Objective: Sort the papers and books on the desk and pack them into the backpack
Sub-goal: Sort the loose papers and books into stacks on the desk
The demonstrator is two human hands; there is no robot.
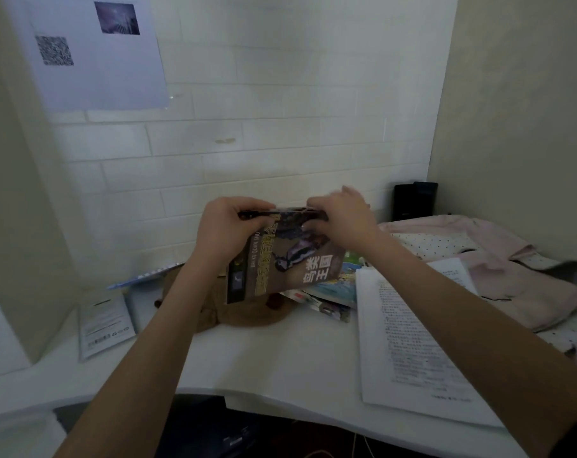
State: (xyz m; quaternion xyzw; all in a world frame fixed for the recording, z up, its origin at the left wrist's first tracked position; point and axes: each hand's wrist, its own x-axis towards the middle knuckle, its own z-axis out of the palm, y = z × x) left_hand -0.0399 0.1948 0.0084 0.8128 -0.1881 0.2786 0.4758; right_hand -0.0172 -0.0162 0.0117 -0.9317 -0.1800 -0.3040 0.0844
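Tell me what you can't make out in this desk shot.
Head view only:
- Brown item: the held book and left hand hide most of it.
- Printed stack: text too small to read.
- Pink backpack: opening not visible; right edge blurred.
- Right hand: fingers motion-blurred.

Just one view here, off your head; it looks forward and down, close over the white desk (280, 358), facing the tiled wall (280, 94).
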